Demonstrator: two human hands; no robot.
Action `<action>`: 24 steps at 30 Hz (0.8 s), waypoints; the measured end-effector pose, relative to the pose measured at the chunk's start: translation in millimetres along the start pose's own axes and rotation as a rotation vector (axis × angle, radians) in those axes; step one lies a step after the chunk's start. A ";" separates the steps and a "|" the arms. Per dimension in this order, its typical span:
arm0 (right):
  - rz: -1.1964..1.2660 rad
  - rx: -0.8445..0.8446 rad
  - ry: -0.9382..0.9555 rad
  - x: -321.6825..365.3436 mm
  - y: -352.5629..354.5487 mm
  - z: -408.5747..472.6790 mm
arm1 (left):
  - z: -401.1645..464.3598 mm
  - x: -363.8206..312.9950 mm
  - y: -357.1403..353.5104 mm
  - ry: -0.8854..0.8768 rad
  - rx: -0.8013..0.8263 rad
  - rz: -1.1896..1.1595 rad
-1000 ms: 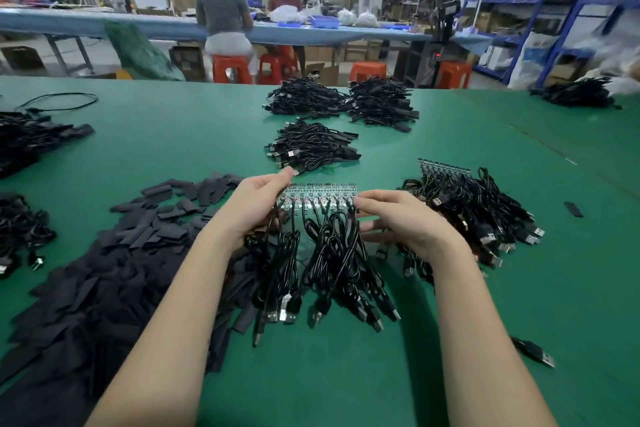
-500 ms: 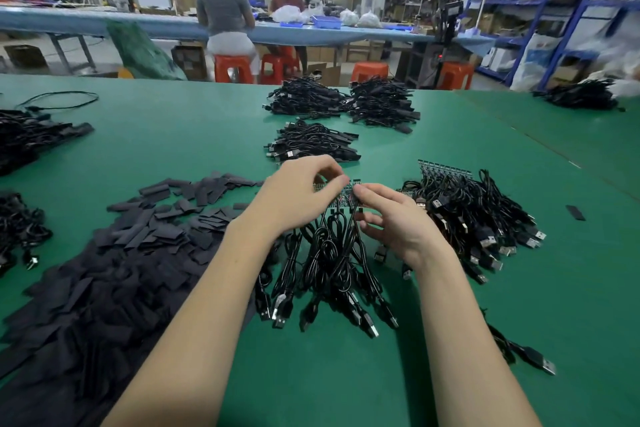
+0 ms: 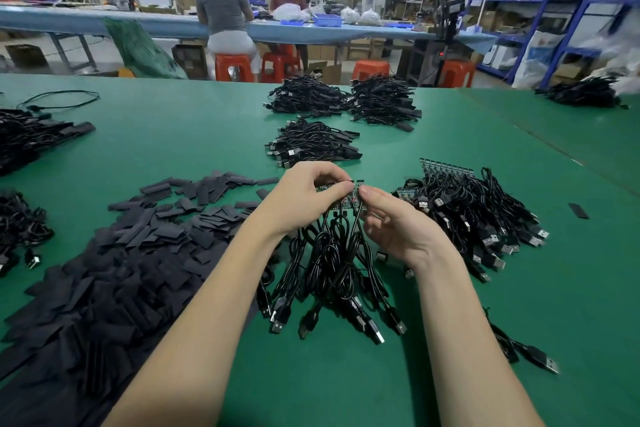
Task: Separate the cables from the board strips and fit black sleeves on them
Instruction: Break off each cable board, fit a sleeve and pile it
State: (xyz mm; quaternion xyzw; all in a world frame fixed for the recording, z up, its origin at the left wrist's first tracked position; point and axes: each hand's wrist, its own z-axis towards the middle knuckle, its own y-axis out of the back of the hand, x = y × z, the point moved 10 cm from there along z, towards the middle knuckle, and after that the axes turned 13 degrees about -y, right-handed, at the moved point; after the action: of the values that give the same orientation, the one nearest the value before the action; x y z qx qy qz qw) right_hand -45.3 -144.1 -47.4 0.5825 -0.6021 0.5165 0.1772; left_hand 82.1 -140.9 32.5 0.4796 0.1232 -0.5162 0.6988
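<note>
Head view puts your two hands together at the middle of the green table (image 3: 450, 374), lifted a little above it. Your left hand (image 3: 304, 199) has its grip curled over the board strip (image 3: 341, 198), thumb and fingertips pinching its upper edge. Your right hand (image 3: 398, 225) pinches the strip's right end between thumb and forefinger, the other fingers loosely bent. The strip's long axis runs left to right, from 9 to 3 o'clock, and its cables (image 3: 332, 267) hang off the lower edge toward 6 o'clock, fanning out so the USB plugs (image 3: 375, 334) lie on the table nearest you. At 8 o'clock lies a broad heap of flat black sleeves (image 3: 114, 274). At 3 o'clock, just beside your right hand, rests another bundle on its strip (image 3: 485, 215). Finished-looking piles (image 3: 311, 144) sit at 12 o'clock.
</note>
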 end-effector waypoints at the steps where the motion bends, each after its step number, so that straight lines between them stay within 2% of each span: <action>1: 0.017 0.008 -0.014 -1.8 -0.3 0.3 | 0.1 0.5 -0.9 -0.001 0.005 -0.013; 6: 0.134 0.014 -0.067 -7.8 1.0 -1.7 | -0.2 3.5 -1.7 0.014 -0.011 -0.158; 12: 0.036 -0.027 -0.014 14.3 5.3 -17.3 | -4.8 22.0 -5.2 0.129 -0.023 0.052; 18: 0.119 0.040 0.006 23.7 -9.4 -21.7 | -6.9 23.6 -35.8 0.204 0.090 0.131; 20: 0.062 0.039 -0.005 22.9 -15.0 -20.4 | -8.2 20.6 -44.8 0.178 0.117 0.161; 22: -0.133 -0.041 0.032 25.4 -16.7 -18.5 | -6.0 13.4 -37.3 0.121 0.020 0.191; 24: -0.224 -0.189 0.097 31.0 -7.9 -15.5 | -6.2 11.6 -20.5 0.125 -0.162 0.086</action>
State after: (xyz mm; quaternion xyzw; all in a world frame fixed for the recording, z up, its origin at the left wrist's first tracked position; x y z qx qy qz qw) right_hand -52.4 -145.6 -12.6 0.6010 -0.5702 0.4620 0.3166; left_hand 71.9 -143.0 10.4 0.4578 0.1872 -0.4432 0.7477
